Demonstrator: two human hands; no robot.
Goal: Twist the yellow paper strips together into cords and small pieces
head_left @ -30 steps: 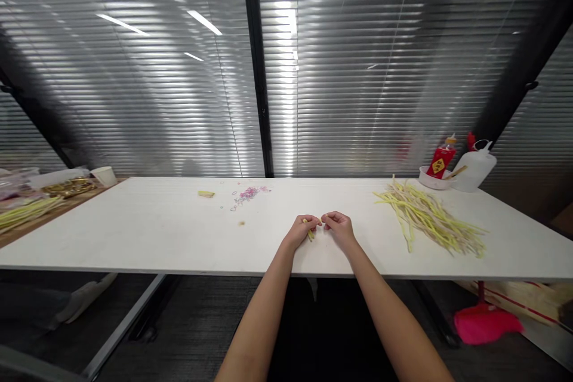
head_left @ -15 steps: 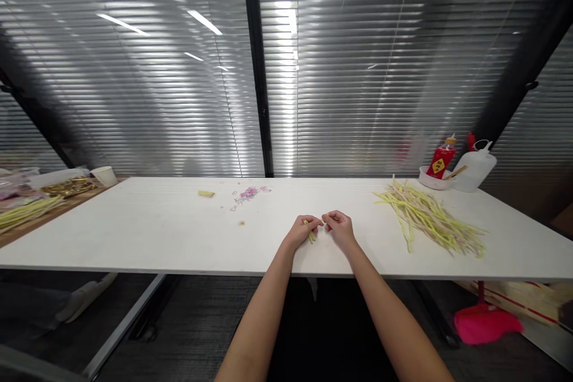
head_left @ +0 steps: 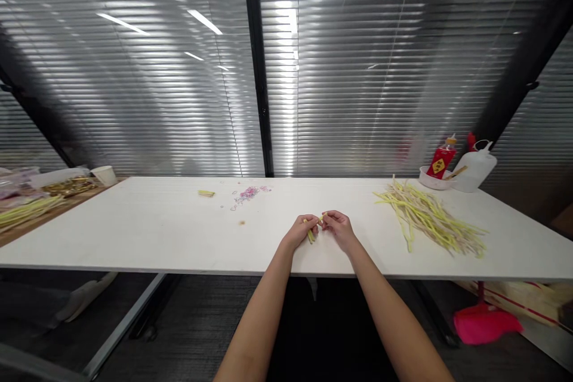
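My left hand (head_left: 302,230) is closed around a short bundle of yellow strips (head_left: 310,236), whose ends stick out below its fingers. Close beside it, my right hand (head_left: 339,228) is closed in a pinch. A pale yellow tip shows between the two sets of fingertips, and my right fingers seem to grip it. Both hands are just above the white table (head_left: 156,233), near its front edge. To the right lies a loose pile of long yellow and beige strips (head_left: 432,218). Small pink and purple bands (head_left: 248,194) are scattered at the back, left of my hands.
A short tied-looking yellow bundle (head_left: 206,193) lies at the back left. A red bottle (head_left: 441,158) stands in a shallow bowl (head_left: 435,182) beside a white squeeze bottle (head_left: 475,168). At far left, a paper cup (head_left: 104,176) and more yellow strips (head_left: 31,212) rest on a wooden surface.
My right fingertips have shifted slightly, and a pale yellow tip now shows more clearly between my hands. My left hand keeps its hold on the strips.
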